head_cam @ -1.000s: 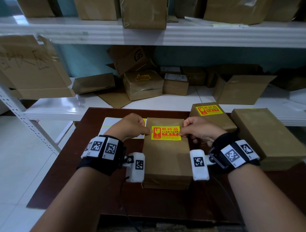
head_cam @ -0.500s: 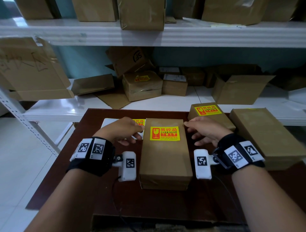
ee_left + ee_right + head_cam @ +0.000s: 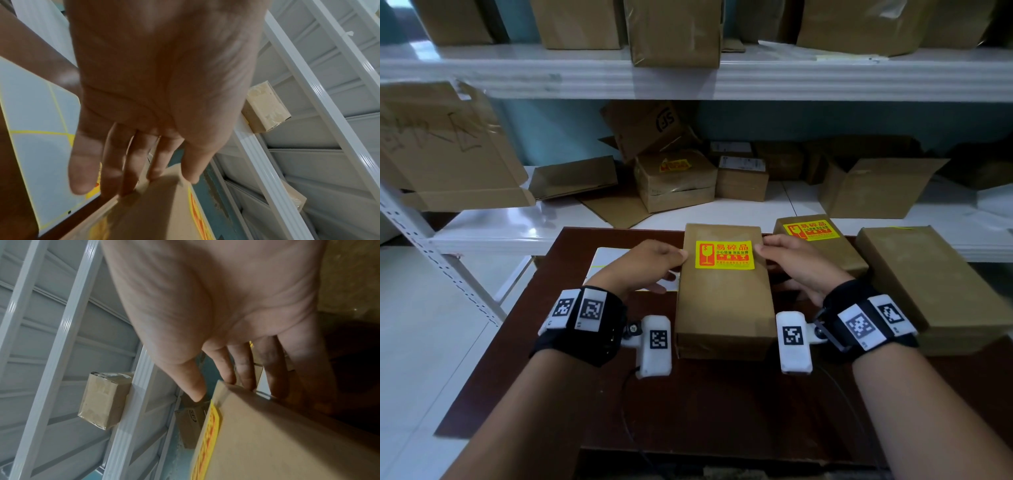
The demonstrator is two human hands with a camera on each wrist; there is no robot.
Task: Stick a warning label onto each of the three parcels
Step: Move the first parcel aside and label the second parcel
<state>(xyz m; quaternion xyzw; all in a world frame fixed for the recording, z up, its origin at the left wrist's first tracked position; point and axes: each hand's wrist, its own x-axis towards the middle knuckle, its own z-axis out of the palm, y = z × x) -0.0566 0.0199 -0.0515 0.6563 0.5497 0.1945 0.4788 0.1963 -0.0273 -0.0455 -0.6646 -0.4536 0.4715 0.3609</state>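
a parcel storeroom: white metal shelving (image 3: 688, 82) beyond the hands holds taped cardboard boxes (image 3: 674, 31), an sf courier carton (image 3: 650, 128) and flattened cardboard (image 3: 441, 144).

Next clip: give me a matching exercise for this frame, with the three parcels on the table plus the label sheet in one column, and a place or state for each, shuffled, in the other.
Things:
1. middle parcel
2. far parcel
3. right parcel
4. label sheet

Places or states:
A. no warning label visible on its top
B. lies on the table, partly behind the left hand
C. labelled, held at its sides by both hands, the right hand opposite the left
D. labelled, untouched, beyond the right hand

Pairs: 1-C, 2-D, 3-A, 4-B
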